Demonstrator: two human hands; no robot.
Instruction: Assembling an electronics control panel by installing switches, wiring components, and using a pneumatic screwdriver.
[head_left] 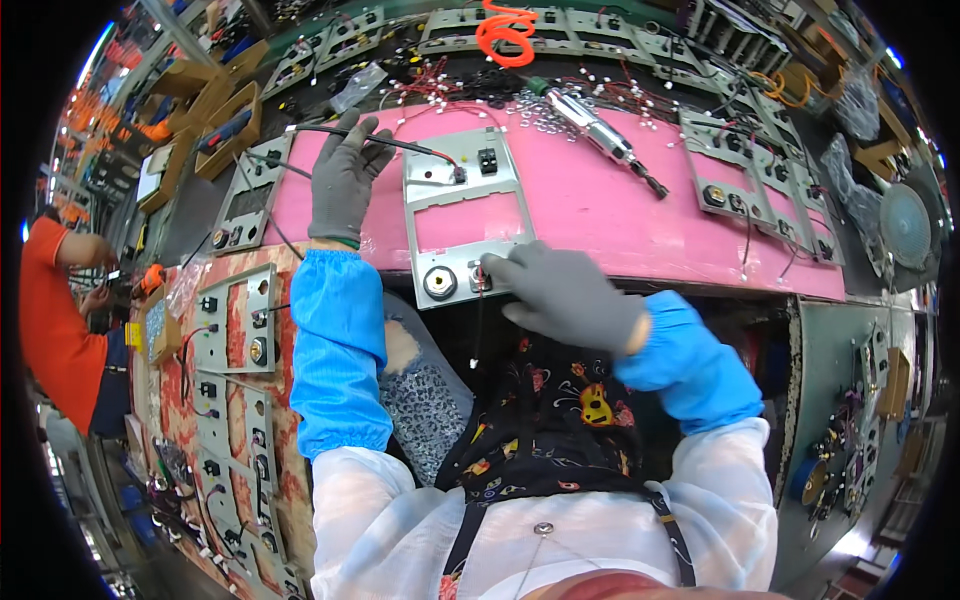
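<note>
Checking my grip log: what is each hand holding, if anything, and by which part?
Left hand: apparently the black cable, partway along. Right hand: at the lower edge of the metal panel; whether it grips anything cannot be told.

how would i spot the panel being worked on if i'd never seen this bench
Start with the big pink mat. At its near edge, left of its centre, lies a silver panel with a large cut-out. Unlike the other panels, it sits between the gray-gloved left hand and right hand, the latter at its near right corner.
</note>
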